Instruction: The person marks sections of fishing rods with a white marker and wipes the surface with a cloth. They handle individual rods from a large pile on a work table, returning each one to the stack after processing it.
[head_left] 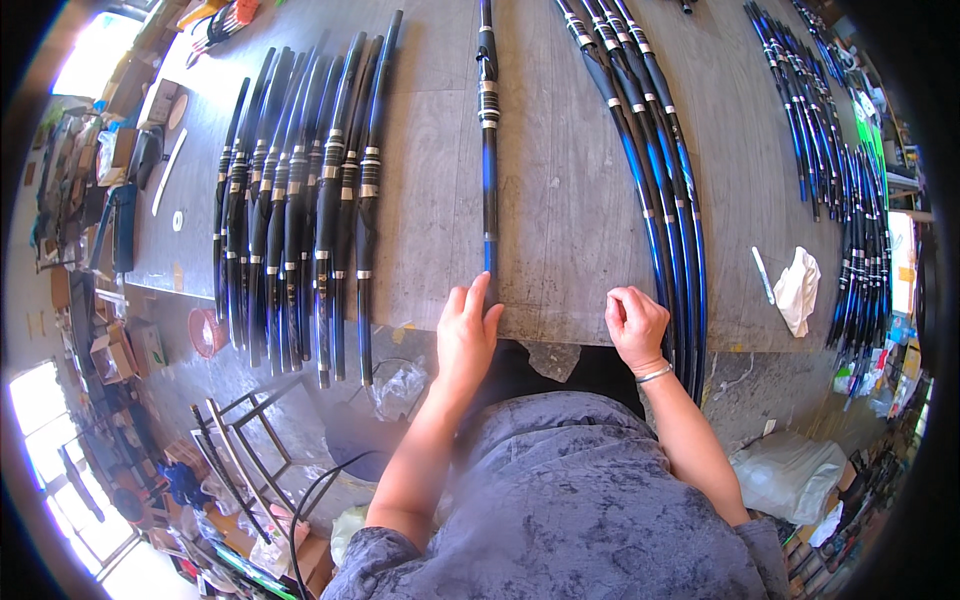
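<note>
A dark fishing rod (489, 180) with a blue section and silver-ringed reel seat lies lengthwise in the middle of the table. At its near end, my left hand (467, 330) has its fingers and thumb around the butt and hides part of it. My right hand (638, 325) is closed above the table's front edge, fingertips pressed together; whatever is between them is too small to make out. Just right of it lie several blue-and-black fishing rods (660, 190), side by side, their butts reaching past the edge. A larger row of similar rods (290, 200) lies on the left.
The grey table (430, 200) ends just before my body. At the right lie a white cloth (797, 290), a white pen-like stick (763, 275) and more rods (865, 250). A metal frame (255, 440) and a pink basket (207, 332) stand below at the left.
</note>
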